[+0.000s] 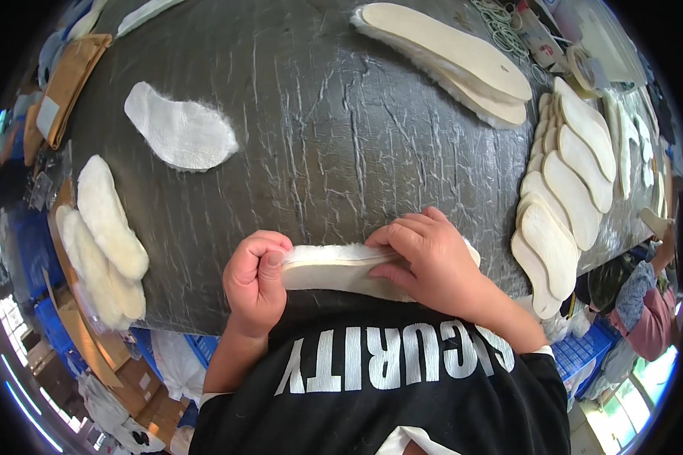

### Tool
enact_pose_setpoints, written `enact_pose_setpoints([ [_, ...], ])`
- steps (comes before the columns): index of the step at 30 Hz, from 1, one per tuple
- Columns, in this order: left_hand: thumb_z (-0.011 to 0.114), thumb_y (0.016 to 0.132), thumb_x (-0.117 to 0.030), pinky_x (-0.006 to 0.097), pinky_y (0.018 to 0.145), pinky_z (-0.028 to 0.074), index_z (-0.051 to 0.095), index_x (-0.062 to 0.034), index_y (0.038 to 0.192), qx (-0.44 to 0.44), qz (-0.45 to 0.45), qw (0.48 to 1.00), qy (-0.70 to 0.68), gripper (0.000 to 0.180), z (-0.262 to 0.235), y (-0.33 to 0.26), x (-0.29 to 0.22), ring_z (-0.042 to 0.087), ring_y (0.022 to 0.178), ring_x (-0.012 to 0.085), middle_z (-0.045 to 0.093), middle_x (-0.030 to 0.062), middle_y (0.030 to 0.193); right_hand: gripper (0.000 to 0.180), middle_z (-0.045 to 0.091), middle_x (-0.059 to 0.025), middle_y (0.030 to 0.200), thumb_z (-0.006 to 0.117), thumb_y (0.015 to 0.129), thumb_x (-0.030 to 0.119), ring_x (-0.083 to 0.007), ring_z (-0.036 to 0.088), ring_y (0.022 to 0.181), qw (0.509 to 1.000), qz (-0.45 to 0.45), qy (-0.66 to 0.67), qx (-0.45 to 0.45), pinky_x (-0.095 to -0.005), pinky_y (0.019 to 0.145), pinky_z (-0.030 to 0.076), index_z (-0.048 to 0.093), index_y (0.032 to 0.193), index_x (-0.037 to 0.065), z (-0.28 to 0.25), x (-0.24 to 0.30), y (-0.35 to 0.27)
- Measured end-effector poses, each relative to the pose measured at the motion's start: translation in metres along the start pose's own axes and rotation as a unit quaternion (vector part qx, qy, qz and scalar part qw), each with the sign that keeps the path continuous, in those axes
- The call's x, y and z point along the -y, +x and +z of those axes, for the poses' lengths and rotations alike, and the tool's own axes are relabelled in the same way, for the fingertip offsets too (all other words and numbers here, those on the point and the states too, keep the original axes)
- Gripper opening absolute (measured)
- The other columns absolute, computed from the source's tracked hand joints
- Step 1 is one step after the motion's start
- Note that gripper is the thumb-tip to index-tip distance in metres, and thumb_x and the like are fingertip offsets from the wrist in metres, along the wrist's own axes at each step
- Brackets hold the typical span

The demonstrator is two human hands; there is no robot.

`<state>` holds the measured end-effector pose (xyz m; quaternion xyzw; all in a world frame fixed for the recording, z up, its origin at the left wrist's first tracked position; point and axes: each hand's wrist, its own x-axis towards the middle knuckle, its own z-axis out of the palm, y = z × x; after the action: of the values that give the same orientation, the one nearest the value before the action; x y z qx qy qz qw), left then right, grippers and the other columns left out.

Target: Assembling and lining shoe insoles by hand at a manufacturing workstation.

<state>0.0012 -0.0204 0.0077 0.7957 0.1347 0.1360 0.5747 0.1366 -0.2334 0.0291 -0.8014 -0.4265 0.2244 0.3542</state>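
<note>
A white fleece-lined insole lies across the near edge of the table, tilted so that its smooth pale underside faces me and its fluffy side is away. My left hand pinches its left end between thumb and curled fingers. Over its right part, my right hand grips with the thumb below the edge and the fingers on the fleece. A thin seam runs along the insole between the fleece and the smooth layer. The right tip shows beyond my right hand.
Overlapping insoles are fanned out at the right. Two stacked insoles lie at the far right, and fluffy ones at the left edge. A loose white fleece piece rests far left. Another person's arm shows at the right.
</note>
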Motion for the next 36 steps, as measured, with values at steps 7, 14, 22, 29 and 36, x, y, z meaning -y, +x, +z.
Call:
enact_pose_setpoints([
  [7, 0.072, 0.086, -0.031, 0.038, 0.088, 0.045, 0.061, -0.0002, 0.105, 0.136, 0.220, 0.932, 0.255, 0.038, 0.000, 0.036, -0.040, 0.061, 0.089, 0.0251, 0.064, 0.0112, 0.102, 0.037, 0.068, -0.0036, 0.079, 0.082, 0.070, 0.021, -0.0241, 0.067, 0.077, 0.998, 0.034, 0.055, 0.013, -0.0364, 0.077, 0.044, 0.063, 0.099, 0.008, 0.011, -0.007, -0.004],
  [14, 0.077, 0.075, -0.019, 0.039, 0.083, 0.043, 0.068, -0.0026, 0.092, 0.352, 0.127, 0.903, 0.212, 0.025, 0.017, 0.038, -0.021, 0.064, 0.085, 0.0256, 0.068, 0.0084, 0.085, 0.032, 0.069, -0.0045, 0.078, 0.080, 0.072, 0.023, -0.0249, 0.067, 0.077, 0.997, 0.035, 0.048, 0.052, -0.0374, 0.081, 0.046, 0.064, 0.097, 0.008, 0.009, -0.011, -0.004],
  [22, 0.073, 0.083, -0.039, 0.035, 0.090, 0.046, 0.065, 0.0034, 0.105, 0.163, 0.132, 0.965, 0.160, 0.049, 0.012, 0.056, -0.022, 0.062, 0.100, 0.0271, 0.066, 0.0145, 0.103, 0.020, 0.067, -0.0173, 0.080, 0.065, 0.088, 0.022, -0.0338, 0.064, 0.074, 0.966, 0.174, 0.170, 0.087, -0.0408, 0.071, 0.050, 0.069, 0.093, 0.002, -0.008, -0.019, 0.009],
  [29, 0.079, 0.074, -0.042, 0.048, 0.095, 0.041, 0.065, -0.0141, 0.097, 0.081, 0.378, 0.879, 0.279, 0.039, 0.013, 0.031, -0.063, 0.055, 0.104, 0.0267, 0.064, 0.0039, 0.108, 0.016, 0.066, -0.0025, 0.089, 0.059, 0.099, 0.018, -0.0097, 0.063, 0.076, 0.646, 0.267, 0.702, 0.135, -0.0234, 0.068, 0.053, 0.062, 0.101, 0.003, -0.001, -0.044, -0.001],
  [36, 0.081, 0.072, -0.026, 0.049, 0.103, 0.033, 0.067, -0.0187, 0.091, 0.102, 0.396, 0.862, 0.299, 0.024, 0.033, 0.014, -0.072, 0.050, 0.115, 0.0213, 0.065, -0.0011, 0.110, 0.014, 0.066, -0.0063, 0.094, 0.058, 0.099, 0.015, -0.0134, 0.066, 0.082, 0.563, 0.291, 0.757, 0.159, -0.0260, 0.070, 0.057, 0.060, 0.105, 0.002, 0.022, -0.032, -0.016],
])
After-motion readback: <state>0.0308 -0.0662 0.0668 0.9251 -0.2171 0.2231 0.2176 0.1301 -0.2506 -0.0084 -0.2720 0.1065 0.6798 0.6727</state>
